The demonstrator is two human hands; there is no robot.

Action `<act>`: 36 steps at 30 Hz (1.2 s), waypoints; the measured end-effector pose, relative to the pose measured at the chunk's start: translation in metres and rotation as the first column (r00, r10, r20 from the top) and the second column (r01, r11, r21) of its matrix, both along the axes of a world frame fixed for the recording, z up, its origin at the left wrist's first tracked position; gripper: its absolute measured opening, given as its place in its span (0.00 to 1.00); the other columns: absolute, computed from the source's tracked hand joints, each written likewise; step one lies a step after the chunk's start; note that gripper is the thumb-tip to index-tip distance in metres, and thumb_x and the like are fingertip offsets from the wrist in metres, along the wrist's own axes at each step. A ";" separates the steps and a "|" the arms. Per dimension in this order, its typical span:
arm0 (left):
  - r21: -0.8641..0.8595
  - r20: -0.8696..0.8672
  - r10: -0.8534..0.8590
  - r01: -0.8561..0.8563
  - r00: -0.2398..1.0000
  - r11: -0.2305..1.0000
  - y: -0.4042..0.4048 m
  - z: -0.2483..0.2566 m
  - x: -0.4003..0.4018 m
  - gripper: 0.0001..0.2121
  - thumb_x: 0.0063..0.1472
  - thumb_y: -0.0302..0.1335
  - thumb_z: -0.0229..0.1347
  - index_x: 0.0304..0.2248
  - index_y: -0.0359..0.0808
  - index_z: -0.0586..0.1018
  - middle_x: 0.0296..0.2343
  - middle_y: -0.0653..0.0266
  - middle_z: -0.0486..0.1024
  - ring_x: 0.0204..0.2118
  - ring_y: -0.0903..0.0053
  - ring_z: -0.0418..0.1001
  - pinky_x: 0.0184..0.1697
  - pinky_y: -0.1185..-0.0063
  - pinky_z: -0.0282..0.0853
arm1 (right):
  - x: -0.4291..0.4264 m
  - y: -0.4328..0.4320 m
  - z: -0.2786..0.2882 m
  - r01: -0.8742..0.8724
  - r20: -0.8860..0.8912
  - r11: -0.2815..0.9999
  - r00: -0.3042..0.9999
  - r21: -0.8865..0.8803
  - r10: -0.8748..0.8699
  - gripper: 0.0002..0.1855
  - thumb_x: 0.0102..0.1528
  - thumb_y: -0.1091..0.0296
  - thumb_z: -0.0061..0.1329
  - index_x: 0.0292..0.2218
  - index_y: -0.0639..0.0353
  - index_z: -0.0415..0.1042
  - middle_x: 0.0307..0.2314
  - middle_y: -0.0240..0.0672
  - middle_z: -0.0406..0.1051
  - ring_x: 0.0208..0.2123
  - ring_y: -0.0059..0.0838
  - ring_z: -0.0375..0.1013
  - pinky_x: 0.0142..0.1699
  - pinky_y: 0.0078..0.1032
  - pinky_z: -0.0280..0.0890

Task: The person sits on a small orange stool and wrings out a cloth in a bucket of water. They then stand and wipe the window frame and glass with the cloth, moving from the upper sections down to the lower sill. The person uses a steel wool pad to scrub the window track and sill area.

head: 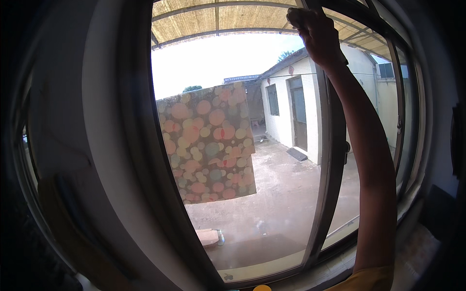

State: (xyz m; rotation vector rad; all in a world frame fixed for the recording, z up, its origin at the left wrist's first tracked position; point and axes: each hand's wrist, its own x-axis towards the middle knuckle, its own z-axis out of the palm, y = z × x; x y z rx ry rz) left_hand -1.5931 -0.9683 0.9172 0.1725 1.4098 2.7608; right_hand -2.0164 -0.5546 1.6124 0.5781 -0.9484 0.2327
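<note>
My right hand [318,36] is raised at the top of the view, its arm bare below a yellow sleeve. Its fingers are closed on a dark, bunched thing [296,18], perhaps a cloth, against the upper part of the sliding window's dark frame [335,145]. Behind the hand the frame's upright is partly hidden. To its left stands the large window pane [284,225], with smears near its lower part. My left hand is out of view.
A window sill [338,265] runs along the bottom right. Left of the window is a pale wall edge [105,145]. Through the glass show a dotted hanging cloth [214,145], a paved yard and a white building [280,105].
</note>
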 end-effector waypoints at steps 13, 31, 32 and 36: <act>0.021 0.041 0.038 -0.039 0.998 0.999 -0.006 -0.028 0.014 0.12 0.55 0.30 0.54 0.37 0.33 0.75 0.23 0.60 0.73 0.21 0.68 0.69 0.25 0.74 0.68 | 0.047 -0.075 -0.068 -0.123 0.047 0.989 0.992 0.085 0.120 0.14 0.47 0.70 0.56 0.37 0.56 0.70 0.32 0.39 0.68 0.38 0.37 0.68 0.42 0.36 0.63; -0.030 0.145 0.120 -0.117 0.982 0.993 -0.062 -0.043 0.040 0.13 0.55 0.31 0.55 0.38 0.33 0.75 0.24 0.60 0.73 0.21 0.68 0.69 0.25 0.74 0.68 | 0.117 -0.207 -0.189 -0.300 0.449 0.865 0.888 0.401 0.100 0.29 0.43 0.69 0.58 0.48 0.53 0.66 0.49 0.40 0.57 0.51 0.39 0.59 0.52 0.40 0.55; -0.031 0.149 0.115 -0.111 0.982 0.993 -0.063 -0.045 0.038 0.13 0.55 0.31 0.55 0.38 0.33 0.75 0.24 0.60 0.73 0.21 0.68 0.69 0.25 0.74 0.68 | 0.117 -0.203 -0.208 -0.311 0.482 0.843 0.874 0.439 0.072 0.30 0.43 0.69 0.58 0.48 0.53 0.66 0.49 0.40 0.56 0.51 0.40 0.58 0.54 0.40 0.54; -0.049 0.161 0.113 -0.107 0.980 0.993 -0.071 -0.048 0.036 0.13 0.55 0.31 0.55 0.38 0.33 0.75 0.24 0.60 0.73 0.21 0.68 0.69 0.25 0.74 0.68 | 0.125 -0.191 -0.271 -0.300 0.441 0.789 0.896 0.536 0.041 0.30 0.43 0.70 0.57 0.50 0.49 0.65 0.51 0.41 0.55 0.55 0.40 0.55 0.59 0.41 0.50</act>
